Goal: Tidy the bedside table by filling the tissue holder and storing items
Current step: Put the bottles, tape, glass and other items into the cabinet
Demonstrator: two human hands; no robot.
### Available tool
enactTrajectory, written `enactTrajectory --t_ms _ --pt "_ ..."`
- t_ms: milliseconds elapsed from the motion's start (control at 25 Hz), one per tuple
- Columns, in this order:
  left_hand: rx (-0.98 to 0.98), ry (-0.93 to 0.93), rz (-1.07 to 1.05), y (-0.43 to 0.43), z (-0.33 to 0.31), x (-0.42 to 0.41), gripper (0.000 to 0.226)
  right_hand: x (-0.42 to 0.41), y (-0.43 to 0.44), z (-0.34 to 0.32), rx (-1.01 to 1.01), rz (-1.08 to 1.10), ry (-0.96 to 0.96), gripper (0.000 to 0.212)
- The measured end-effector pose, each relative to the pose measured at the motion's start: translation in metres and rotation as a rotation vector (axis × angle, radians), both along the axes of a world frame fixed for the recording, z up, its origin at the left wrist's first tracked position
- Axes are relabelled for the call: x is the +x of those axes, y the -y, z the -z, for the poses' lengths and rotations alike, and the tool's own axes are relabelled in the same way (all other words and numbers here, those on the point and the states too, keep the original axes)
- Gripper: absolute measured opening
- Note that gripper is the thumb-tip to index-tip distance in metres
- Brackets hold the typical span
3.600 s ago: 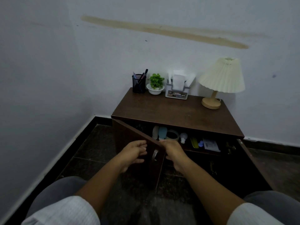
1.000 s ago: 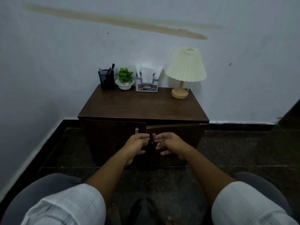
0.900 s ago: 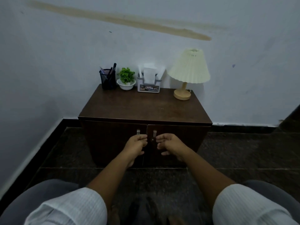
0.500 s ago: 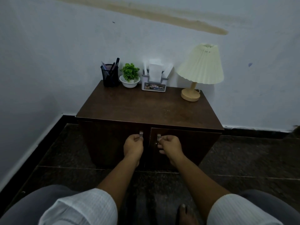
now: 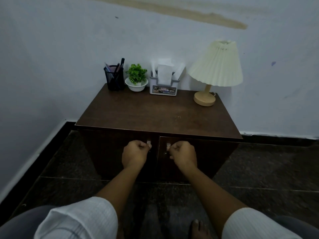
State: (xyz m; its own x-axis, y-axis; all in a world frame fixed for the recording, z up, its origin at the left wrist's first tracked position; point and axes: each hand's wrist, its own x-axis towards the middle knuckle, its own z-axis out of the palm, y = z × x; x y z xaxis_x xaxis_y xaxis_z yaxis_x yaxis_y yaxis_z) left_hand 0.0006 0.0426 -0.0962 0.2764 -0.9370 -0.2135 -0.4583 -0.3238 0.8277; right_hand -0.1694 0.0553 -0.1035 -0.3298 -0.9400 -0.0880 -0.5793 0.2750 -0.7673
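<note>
Full tissue holder (image 5: pixel 164 83); white w/ label

Both cabinet doors (image 5: pixel 120 152), open earlier, are now shut; the left hand (image 5: pixel 135 155) and right hand (image 5: pixel 183 156) have closed into fists on the handles (image 5: pixel 149 141).

Matt dark-wood bedside table (image 5: pixel 155 114), metal handles (image 5: pixel 148 141).

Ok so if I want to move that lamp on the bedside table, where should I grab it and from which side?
Probably by the short wooden stem of the lamp, just above its round base, reaching in from the front right under the shade. The pleated shade flares wide and looks easy to crush, so it makes a poor grip. The tissue holder stands to its left, so the right side looks freer.
</note>
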Motion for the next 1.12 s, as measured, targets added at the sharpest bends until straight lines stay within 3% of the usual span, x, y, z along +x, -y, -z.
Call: enactTrajectory --t_ms 120,240,360,440,560,760,840,1120 --pt "-0.096 0.163 -0.042 -0.008 -0.027 -0.006 0.020 0.002 -0.005 -0.029 -0.060 -0.086 -0.249 0.028" --pt "-0.321 0.110 -0.045 -0.006 -0.055 -0.012 0.018 0.012 -0.002 -0.064 -0.214 -0.139 -0.267 0.023" --pt "-0.472 -0.001 0.042 0.022 -0.086 -0.013 0.007 0.006 0.029 -0.092 -0.276 -0.150 -0.121 0.020" --pt "-0.468 -0.040 0.092 0.049 -0.100 -0.010 0.002 -0.007 0.061 -0.101 -0.278 -0.104 0.013 0.016" --pt "-0.371 -0.081 0.171 0.099 -0.103 -0.005 0.025 -0.024 0.106 -0.102 -0.273 -0.027 0.176 0.006" --pt "-0.267 -0.054 0.246 0.179 -0.079 -0.013 0.073 -0.037 0.165 -0.093 -0.221 -0.050 0.231 0.061" --pt "-0.321 -0.062 0.229 0.195 -0.072 -0.021 0.077 -0.040 0.181 -0.091 -0.231 -0.081 0.256 0.061" --pt "-0.420 -0.144 0.270 0.220 -0.055 -0.028 0.067 -0.041 0.211 -0.075 -0.301 -0.089 0.039 0.048"
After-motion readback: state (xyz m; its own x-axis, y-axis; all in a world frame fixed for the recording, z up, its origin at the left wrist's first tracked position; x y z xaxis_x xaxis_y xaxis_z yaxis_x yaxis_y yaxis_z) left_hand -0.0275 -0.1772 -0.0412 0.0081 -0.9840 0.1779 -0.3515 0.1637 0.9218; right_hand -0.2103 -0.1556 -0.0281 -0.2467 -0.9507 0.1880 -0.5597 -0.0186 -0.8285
